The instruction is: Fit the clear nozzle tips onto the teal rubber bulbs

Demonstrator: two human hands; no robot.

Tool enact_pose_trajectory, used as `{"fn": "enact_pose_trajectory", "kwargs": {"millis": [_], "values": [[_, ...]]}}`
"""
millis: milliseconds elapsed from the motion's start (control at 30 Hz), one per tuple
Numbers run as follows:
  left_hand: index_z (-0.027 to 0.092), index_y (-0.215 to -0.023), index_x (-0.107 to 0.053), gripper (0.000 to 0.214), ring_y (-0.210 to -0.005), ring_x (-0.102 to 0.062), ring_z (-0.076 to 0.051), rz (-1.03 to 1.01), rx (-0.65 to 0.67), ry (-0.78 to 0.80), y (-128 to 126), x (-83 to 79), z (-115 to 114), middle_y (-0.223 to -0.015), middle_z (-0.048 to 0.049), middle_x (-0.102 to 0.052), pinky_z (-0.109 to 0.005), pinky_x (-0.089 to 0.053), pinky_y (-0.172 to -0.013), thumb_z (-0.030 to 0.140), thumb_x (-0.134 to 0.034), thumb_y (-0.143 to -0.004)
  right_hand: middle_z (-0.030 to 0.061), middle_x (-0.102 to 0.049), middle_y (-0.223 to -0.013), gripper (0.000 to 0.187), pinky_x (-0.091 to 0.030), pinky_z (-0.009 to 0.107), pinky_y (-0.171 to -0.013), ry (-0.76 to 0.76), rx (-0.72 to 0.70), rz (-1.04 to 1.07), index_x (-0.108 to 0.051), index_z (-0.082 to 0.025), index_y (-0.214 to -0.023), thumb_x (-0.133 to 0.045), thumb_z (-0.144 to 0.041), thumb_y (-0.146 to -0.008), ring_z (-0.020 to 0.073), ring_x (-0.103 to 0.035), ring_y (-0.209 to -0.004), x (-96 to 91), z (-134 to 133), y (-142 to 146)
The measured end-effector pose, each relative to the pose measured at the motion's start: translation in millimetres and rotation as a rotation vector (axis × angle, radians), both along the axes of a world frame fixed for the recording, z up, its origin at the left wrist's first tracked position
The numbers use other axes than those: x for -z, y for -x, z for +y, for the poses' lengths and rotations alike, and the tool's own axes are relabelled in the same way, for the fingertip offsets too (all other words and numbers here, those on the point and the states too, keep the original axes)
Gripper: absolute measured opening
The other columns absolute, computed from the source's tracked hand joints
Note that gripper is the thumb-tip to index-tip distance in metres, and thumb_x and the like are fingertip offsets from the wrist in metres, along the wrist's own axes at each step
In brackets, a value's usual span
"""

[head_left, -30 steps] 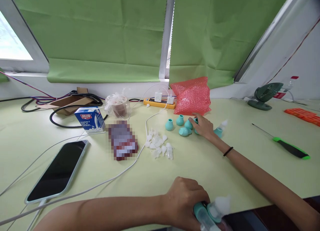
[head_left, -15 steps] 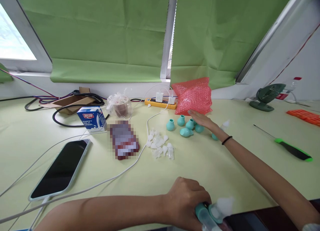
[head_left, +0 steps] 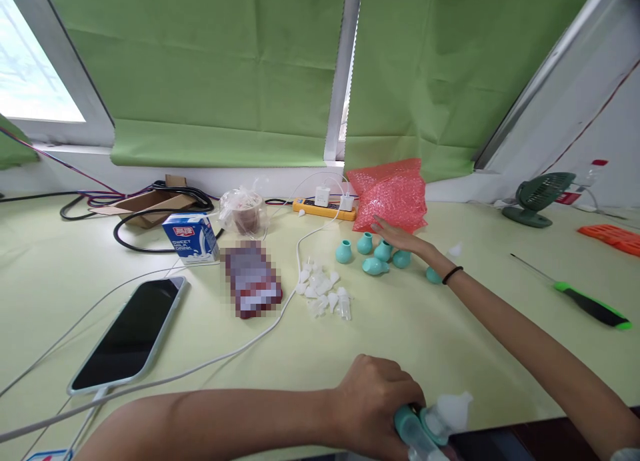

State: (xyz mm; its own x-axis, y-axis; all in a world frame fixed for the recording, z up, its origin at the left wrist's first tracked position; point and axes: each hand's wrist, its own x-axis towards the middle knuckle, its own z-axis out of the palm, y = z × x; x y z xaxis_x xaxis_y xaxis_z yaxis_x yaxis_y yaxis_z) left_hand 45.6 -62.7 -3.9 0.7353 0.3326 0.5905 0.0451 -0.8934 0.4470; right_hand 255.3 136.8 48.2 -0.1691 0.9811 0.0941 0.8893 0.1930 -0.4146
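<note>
My left hand (head_left: 373, 404) is at the bottom centre, near the table's front edge. Its fingers are wrapped round small teal squeeze-bulb aspirators; one clear barrel (head_left: 419, 438) and a whitish soft tip (head_left: 454, 409) stick out on the right. The bulb ends are hidden in the fist. My right hand (head_left: 397, 236) reaches over the table with fingers stretched out, at the front of a red bubble-wrap bag (head_left: 390, 191). Below it are several loose teal bulbs (head_left: 375, 266). Another bulb with a pale tip (head_left: 434, 274) lies partly behind my right wrist. Whether the fingers touch the bag I cannot tell.
Clear and white small tips (head_left: 320, 288) lie in a pile mid-table. Left of them are a blurred red packet (head_left: 253, 281), a milk carton (head_left: 193, 238) and a phone (head_left: 130, 334). A white cable (head_left: 240, 348) crosses the table. At right lie a screwdriver (head_left: 593, 304) and a fan (head_left: 543, 198).
The view has shifted slightly, so the scene sits a little further right. My right hand has edged towards the bag, its fingers spread a bit more. My left hand keeps its grip.
</note>
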Motion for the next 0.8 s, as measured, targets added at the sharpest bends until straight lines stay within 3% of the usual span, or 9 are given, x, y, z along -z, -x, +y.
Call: {"fn": "enact_pose_trajectory", "kwargs": {"millis": [100, 233, 267, 367, 433, 600, 800], "values": [[0.017, -0.060, -0.051, 0.048, -0.045, -0.048, -0.011, 0.000, -0.065, 0.007, -0.6, 0.1, -0.8, -0.045, 0.0001, -0.051, -0.022, -0.034, -0.042, 0.065, -0.048, -0.059, 0.0017, -0.028, -0.134, 0.057, -0.029, 0.041, -0.096, -0.108, 0.016, -0.034, -0.023, -0.024, -0.130, -0.023, -0.054, -0.081, 0.0248, -0.029, -0.121, -7.2, -8.9, 4.8], [0.015, -0.063, -0.054, 0.047, -0.044, -0.047, -0.010, -0.063, -0.102, 0.060, -0.1, -2.2, -2.0, -0.046, -0.0006, -0.052, -0.021, -0.034, -0.042, 0.062, -0.048, -0.062, 0.0085, -0.049, -0.116, 0.049, -0.035, 0.037, -0.090, -0.490, 0.044, -0.190, -0.036, -0.018, -0.123, -0.032, -0.043, -0.080, 0.0242, -0.043, -0.109, -14.2, -39.3, 14.8], [0.014, -0.063, -0.055, 0.046, -0.044, -0.047, -0.010, -0.089, -0.102, 0.087, 0.2, -3.7, -2.0, -0.046, -0.0008, -0.052, -0.021, -0.034, -0.043, 0.060, -0.048, -0.064, 0.0085, -0.054, -0.107, 0.045, -0.037, 0.035, -0.087, -0.517, 0.030, -0.213, -0.041, -0.018, -0.119, -0.034, -0.040, -0.080, 0.0228, -0.047, -0.102, -13.1, -48.9, 17.8], [0.014, -0.064, -0.056, 0.036, -0.048, -0.047, -0.011, -0.143, -0.129, 0.218, 1.2, -10.9, -0.2, -0.050, -0.0016, -0.053, -0.021, -0.037, -0.047, 0.050, -0.052, -0.066, 0.0051, -0.060, -0.082, 0.032, -0.044, 0.031, -0.069, -0.424, -0.079, -0.319, -0.055, -0.021, -0.101, -0.042, -0.036, -0.075, 0.0197, -0.056, -0.076, -3.2, -74.4, 27.2], [0.013, -0.066, -0.057, 0.028, -0.053, -0.049, -0.012, -0.161, -0.180, 0.343, 2.1, -16.9, 2.0, -0.057, -0.0027, -0.055, -0.021, -0.040, -0.051, 0.041, -0.054, -0.067, 0.0057, -0.059, -0.082, 0.033, -0.043, 0.031, -0.063, -0.356, -0.114, -0.391, -0.056, -0.020, -0.099, -0.047, -0.035, -0.072, 0.0202, -0.056, -0.073, 4.3, -84.6, 33.3], [0.012, -0.082, -0.058, 0.020, -0.060, -0.050, -0.012, -0.195, -0.332, 0.580, 4.4, -26.1, 4.4, -0.069, -0.0031, -0.059, -0.021, -0.041, -0.056, 0.026, -0.052, -0.070, 0.0094, -0.053, -0.098, 0.035, -0.042, 0.031, -0.061, -0.333, -0.160, -0.491, -0.053, -0.019, -0.100, -0.054, -0.032, -0.067, 0.0238, -0.051, -0.086, 7.2, -90.7, 41.0], [0.011, -0.071, -0.057, 0.017, -0.054, -0.045, -0.009, -0.151, -0.244, 0.574, 11.3, -28.5, 2.3, -0.062, -0.0010, -0.054, -0.019, -0.038, -0.051, 0.027, -0.056, -0.066, 0.0104, -0.055, -0.096, 0.028, -0.036, 0.039, -0.078, -0.429, -0.300, -0.559, -0.052, -0.016, -0.096, -0.051, -0.023, -0.068, 0.0254, -0.047, -0.093, -4.8, -90.9, 41.2]]}}
